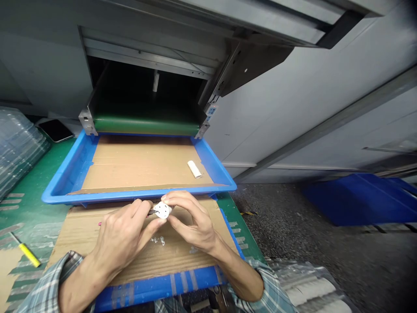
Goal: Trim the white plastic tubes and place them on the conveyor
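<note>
Right hand (pixel 192 221) curled around a white round plastic part (pixel 162 210), fingers wrapped closely on its rim and back, holding it just above a cardboard sheet (pixel 143 248). Left hand (pixel 122 237) right beside it, fingers pinched shut on a slim dark-tipped tool (pixel 152 211), tip touching the edge of the part; exact kind of tool too hidden to tell. Small clear scraps (pixel 158 240) scattered on the cardboard below. Just ahead, a blue plastic tray (pixel 140 195) lined with cardboard, a white cylinder (pixel 194 169) lying inside. Beyond it, a green conveyor belt (pixel 146 126) emerging from a grey machine housing (pixel 48 69). Off to the left on the green worktop (pixel 39 174), a yellow-handled utility knife (pixel 29 255) and stacked clear plastic trays (pixel 18 148).
</note>
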### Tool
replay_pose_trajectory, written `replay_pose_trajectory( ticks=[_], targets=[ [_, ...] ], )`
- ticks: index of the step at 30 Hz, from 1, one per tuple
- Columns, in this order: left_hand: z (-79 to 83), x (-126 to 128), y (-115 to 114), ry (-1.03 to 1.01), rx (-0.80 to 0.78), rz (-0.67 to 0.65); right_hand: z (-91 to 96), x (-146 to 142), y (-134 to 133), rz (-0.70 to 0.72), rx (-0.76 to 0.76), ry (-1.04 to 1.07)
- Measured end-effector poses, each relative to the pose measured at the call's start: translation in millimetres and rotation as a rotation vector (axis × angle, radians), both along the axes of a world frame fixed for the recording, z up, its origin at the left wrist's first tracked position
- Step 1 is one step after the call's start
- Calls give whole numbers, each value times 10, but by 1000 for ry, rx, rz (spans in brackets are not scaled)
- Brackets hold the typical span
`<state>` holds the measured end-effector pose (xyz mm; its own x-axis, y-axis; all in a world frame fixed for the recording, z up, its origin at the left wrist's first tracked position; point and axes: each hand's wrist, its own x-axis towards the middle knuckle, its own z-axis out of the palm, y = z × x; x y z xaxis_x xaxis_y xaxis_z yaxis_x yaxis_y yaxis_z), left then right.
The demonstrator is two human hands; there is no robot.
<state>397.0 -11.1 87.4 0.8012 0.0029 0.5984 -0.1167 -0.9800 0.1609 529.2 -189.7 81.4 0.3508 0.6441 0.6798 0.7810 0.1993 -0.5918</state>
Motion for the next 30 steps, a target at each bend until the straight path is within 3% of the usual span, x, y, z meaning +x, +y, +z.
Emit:
replay_pose_trajectory(
  ticks=[30],
  targets=[
    [12,-9,-60,14,-61,1,-61,-80,27,-131,63,-83]
  ],
)
